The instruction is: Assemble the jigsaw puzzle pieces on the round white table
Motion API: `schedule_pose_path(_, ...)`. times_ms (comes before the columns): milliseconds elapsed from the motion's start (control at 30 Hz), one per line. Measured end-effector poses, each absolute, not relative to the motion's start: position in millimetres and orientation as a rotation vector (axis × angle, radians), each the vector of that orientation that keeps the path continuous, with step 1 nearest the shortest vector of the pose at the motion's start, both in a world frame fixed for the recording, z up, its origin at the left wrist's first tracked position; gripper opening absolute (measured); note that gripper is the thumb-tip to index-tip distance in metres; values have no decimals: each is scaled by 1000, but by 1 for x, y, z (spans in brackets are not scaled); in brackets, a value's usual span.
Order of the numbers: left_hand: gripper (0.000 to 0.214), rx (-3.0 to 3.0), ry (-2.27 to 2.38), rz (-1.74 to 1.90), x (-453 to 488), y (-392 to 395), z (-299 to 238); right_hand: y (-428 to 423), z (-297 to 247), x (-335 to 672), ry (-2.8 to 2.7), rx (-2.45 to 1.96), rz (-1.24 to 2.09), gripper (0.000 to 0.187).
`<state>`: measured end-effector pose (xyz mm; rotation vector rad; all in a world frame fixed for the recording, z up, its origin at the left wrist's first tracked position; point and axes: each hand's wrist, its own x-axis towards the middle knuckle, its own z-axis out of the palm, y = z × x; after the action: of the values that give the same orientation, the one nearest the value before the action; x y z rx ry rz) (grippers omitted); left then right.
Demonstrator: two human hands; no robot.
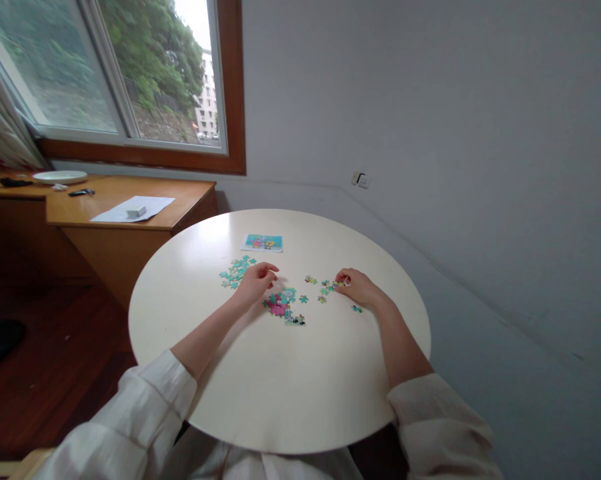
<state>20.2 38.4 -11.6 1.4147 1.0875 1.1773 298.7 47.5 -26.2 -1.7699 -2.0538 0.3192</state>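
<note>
A partly joined jigsaw cluster (281, 307) in pink and teal lies mid-table on the round cream table (280, 393). My left hand (257, 281) hovers just left of the cluster, fingers curled, with nothing visible in them. My right hand (356, 285) rests on the table with its fingers pinched on a small puzzle piece (338, 285) among several loose pieces (322, 291). A pile of teal pieces (236, 271) lies behind my left hand. A reference picture card (263, 243) lies farther back.
A wooden desk (130, 223) stands left of the table, under a window, with a sheet of paper (133, 209), a white plate (60, 177) and small dark items. Grey walls close in behind and to the right, one with a wall socket (361, 179).
</note>
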Motion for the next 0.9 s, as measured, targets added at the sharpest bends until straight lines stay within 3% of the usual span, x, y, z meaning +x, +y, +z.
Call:
schedule_pose_path(300, 15, 1425, 1084, 1180, 19, 38, -12, 45, -25, 286, -1873, -1569, 667, 8)
schedule_pose_path(467, 16, 1455, 1090, 1172, 19, 36, -11, 45, -21, 271, -1727, -1356, 626, 17)
schedule_pose_path(667, 13, 1471, 1041, 1111, 21, 34, -10, 32, -16, 223, -1614, -1105, 1060, 23)
schedule_pose_path(900, 17, 1490, 929, 1015, 24, 33, -12, 27, -21, 199, -1513, -1054, 1182, 28)
